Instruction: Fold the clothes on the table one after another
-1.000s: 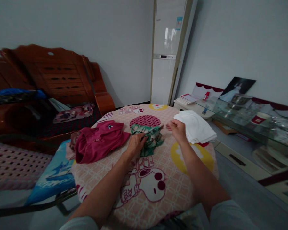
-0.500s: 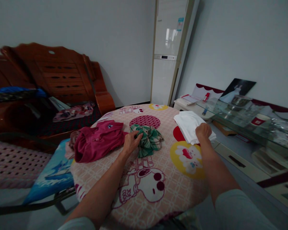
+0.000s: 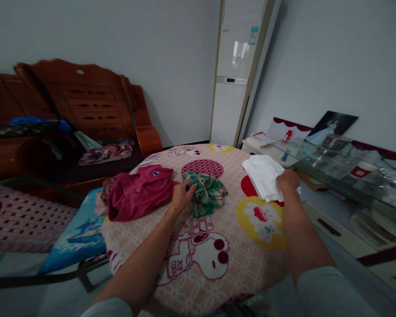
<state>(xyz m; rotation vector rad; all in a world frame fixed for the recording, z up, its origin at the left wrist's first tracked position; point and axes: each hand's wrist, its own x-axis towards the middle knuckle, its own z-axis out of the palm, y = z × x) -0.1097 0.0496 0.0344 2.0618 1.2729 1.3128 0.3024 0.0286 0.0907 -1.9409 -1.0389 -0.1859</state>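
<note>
A crumpled green plaid cloth (image 3: 208,193) lies in the middle of the round table. My left hand (image 3: 182,196) is closed on its left edge, thumb and fingers pinched together. To the right, a folded white cloth (image 3: 263,176) rests near the table's edge. My right hand (image 3: 288,181) is curled shut over the right part of this white cloth, hiding some of it. Left of the plaid cloth lies a magenta buttoned garment (image 3: 140,193), touched by neither hand, with a paler pink fabric bunched at its far left side.
A patterned tablecloth (image 3: 201,259) covers the table. On the right stands a glass-topped cabinet (image 3: 336,176) holding a paper cup (image 3: 363,169) and a metal bowl. A chair with a blue cushion (image 3: 82,237) is at left, and a wooden sofa (image 3: 92,110) stands behind.
My right hand has shifted slightly to the right over the white cloth. My left hand stays at the plaid cloth. The whole view has turned a little to the left.
</note>
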